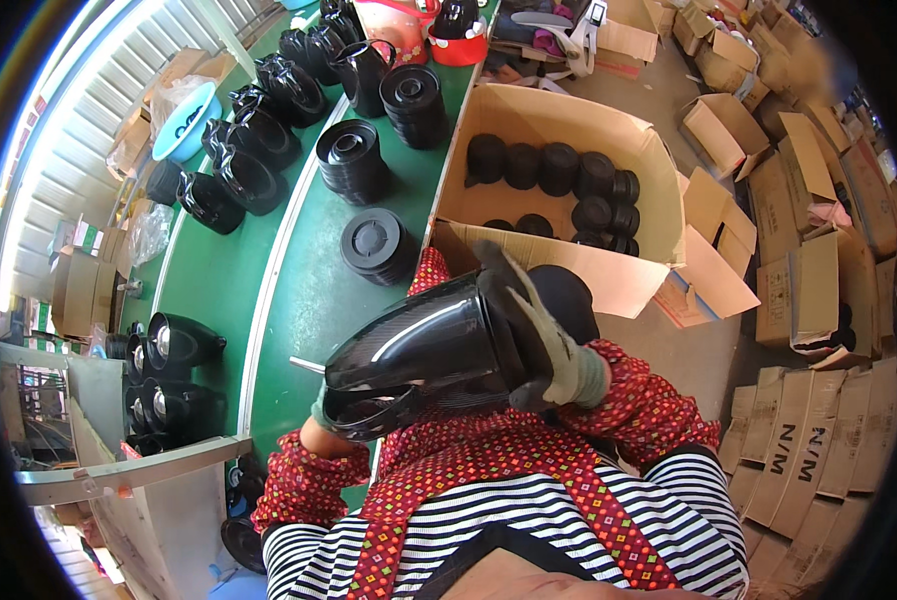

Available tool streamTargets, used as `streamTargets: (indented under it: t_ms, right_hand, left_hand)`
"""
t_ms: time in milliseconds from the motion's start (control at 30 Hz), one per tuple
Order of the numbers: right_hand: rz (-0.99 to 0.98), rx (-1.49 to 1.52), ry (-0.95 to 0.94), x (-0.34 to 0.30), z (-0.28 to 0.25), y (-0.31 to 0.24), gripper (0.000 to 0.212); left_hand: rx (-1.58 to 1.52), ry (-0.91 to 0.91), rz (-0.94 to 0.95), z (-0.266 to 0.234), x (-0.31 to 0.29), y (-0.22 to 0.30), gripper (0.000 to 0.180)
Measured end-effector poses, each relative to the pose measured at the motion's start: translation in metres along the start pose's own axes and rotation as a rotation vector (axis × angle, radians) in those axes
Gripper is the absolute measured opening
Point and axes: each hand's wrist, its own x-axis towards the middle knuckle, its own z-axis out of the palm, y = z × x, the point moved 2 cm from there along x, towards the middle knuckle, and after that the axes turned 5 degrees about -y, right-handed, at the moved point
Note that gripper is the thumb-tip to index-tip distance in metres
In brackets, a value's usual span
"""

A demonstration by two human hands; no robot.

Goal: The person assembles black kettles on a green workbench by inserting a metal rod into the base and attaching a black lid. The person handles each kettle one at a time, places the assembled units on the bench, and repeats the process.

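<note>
A glossy black jug (424, 335) lies tilted across the front of my body, its handle (374, 408) toward the lower left. My gloved left hand (321, 415) is at the handle end and supports it; the jug hides most of its fingers. At the wide end, my gloved right hand (554, 350) wraps around a round black base (519, 345), with fingers stretched over it. Whether the base is joined to the jug, I cannot tell. Behind this hand shows another rounded black part (566, 298). Stacks of black discs (377, 243) stand on the green table just beyond the jug.
The green worktable (304, 240) carries several black jugs (249, 180) at the far left and more lying at the near left (174, 345). An open carton (559, 110) with black round parts stands at right. A blue basin (189, 125) and flattened cartons (819, 440) flank the area.
</note>
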Motion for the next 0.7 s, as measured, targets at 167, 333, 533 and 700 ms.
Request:
streamTargets:
  t_ms: [167, 333, 533, 700]
  right_hand:
    - [0.677, 0.570, 0.360, -0.017, 0.008, 0.022, 0.075]
    - [0.707, 0.705, 0.309, -0.011, 0.012, 0.012, 0.073]
    - [-0.070, -0.422, -0.171, 0.016, -0.002, -0.036, 0.068]
    - [0.201, 0.158, 0.293, 0.000, 0.012, -0.009, 0.062]
  left_hand:
    - [0.582, 0.095, 0.240, -0.040, 0.062, 0.080, 0.048]
    - [-0.093, 0.120, -0.225, -0.021, 0.029, 0.041, 0.047]
    - [-0.962, -0.064, -0.406, 0.035, 0.032, 0.010, 0.063]
    - [-0.959, 0.117, -0.276, 0.014, 0.026, 0.015, 0.052]
